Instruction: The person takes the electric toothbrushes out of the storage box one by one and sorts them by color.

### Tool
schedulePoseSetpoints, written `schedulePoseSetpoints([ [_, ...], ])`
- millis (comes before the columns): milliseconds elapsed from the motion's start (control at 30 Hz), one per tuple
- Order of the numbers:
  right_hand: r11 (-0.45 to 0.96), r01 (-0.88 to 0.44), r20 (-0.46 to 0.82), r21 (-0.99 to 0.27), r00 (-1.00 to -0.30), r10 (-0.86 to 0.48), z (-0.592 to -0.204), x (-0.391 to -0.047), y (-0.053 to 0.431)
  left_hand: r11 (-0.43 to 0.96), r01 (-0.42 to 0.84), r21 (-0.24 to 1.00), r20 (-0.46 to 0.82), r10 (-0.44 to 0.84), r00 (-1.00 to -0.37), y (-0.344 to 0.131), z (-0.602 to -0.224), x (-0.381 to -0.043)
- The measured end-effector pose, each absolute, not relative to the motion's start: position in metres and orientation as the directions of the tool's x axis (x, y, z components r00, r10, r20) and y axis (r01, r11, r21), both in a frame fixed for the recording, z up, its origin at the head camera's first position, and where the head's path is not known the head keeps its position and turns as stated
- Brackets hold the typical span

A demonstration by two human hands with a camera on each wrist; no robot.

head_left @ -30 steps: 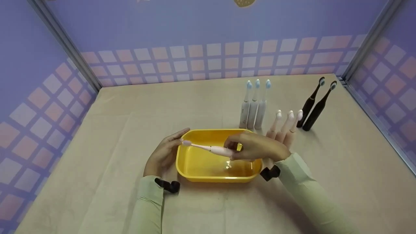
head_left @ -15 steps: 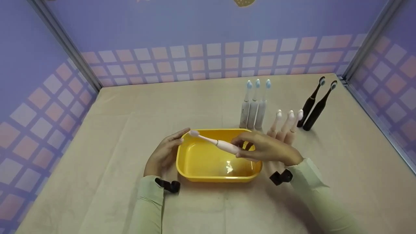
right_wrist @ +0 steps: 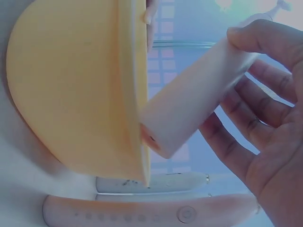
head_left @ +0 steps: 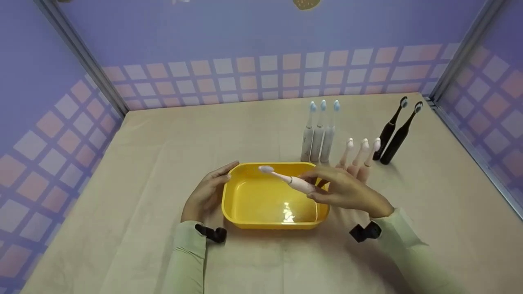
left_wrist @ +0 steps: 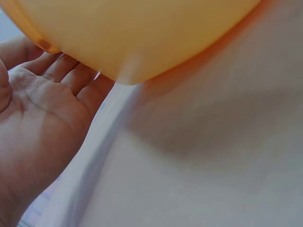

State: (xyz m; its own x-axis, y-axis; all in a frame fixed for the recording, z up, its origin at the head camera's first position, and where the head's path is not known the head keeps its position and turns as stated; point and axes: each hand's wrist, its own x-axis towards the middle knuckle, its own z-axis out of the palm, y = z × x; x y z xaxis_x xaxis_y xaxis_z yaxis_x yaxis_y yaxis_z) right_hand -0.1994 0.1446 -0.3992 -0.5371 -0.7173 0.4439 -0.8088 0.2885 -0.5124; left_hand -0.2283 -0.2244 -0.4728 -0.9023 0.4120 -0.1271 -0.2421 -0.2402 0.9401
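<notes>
My right hand (head_left: 341, 190) pinches a pale pink electric toothbrush (head_left: 301, 185) by its handle, its head pointing left over the yellow basin (head_left: 276, 225). In the right wrist view the thumb lies on the toothbrush handle (right_wrist: 199, 92) with the fingers on its other side, and the handle's base overlaps the basin rim. My left hand (head_left: 206, 194) rests against the basin's left end, thumb tip at the rim. From the left wrist, the palm (left_wrist: 47, 111) faces up and the fingers reach to the basin's outer wall (left_wrist: 156, 38).
Three white electric toothbrushes (head_left: 318, 143) stand upright behind the basin's right corner. Several pink ones (head_left: 365, 159) stand beside them, partly hidden by my right hand. Two black ones (head_left: 396, 141) stand farther right. Patterned walls (head_left: 261, 77) border the cloth-covered table (head_left: 196, 134).
My right hand has moved right, carrying the pink toothbrush, whose head has swung away from my left hand and now tilts more. My left hand and the basin have stayed put.
</notes>
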Motion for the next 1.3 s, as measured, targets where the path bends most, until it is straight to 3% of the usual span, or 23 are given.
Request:
schedulePoseSetpoints([
  [167, 0.254, -0.815, 0.487, -0.52, -0.528, -0.696, -0.398, -0.198, 0.152, -0.24, -0.231, 0.943, -0.116, 0.415, -0.902, -0.225, -0.473, -0.229],
  [433, 0.12, -0.852, 0.598, -0.51, -0.451, -0.662, -0.4, -0.197, 0.162, -0.241, -0.215, 0.946, -0.097, 0.422, -0.901, -0.225, -0.474, -0.229],
  [733, 0.177, -0.809, 0.613, -0.561, -0.55, -0.568, -0.406, -0.191, 0.176, -0.223, -0.219, 0.95, -0.116, 0.397, -0.91, -0.225, -0.474, -0.227],
  [1000, 0.161, -0.788, 0.632, -0.594, -0.581, -0.512, -0.41, -0.188, 0.186, -0.245, -0.235, 0.941, -0.13, 0.379, -0.916, -0.224, -0.474, -0.227],
  [1300, 0.237, -0.783, 0.637, -0.575, -0.61, -0.472, -0.41, -0.181, 0.202, -0.247, -0.228, 0.942, -0.119, 0.39, -0.913, -0.224, -0.474, -0.228],
])
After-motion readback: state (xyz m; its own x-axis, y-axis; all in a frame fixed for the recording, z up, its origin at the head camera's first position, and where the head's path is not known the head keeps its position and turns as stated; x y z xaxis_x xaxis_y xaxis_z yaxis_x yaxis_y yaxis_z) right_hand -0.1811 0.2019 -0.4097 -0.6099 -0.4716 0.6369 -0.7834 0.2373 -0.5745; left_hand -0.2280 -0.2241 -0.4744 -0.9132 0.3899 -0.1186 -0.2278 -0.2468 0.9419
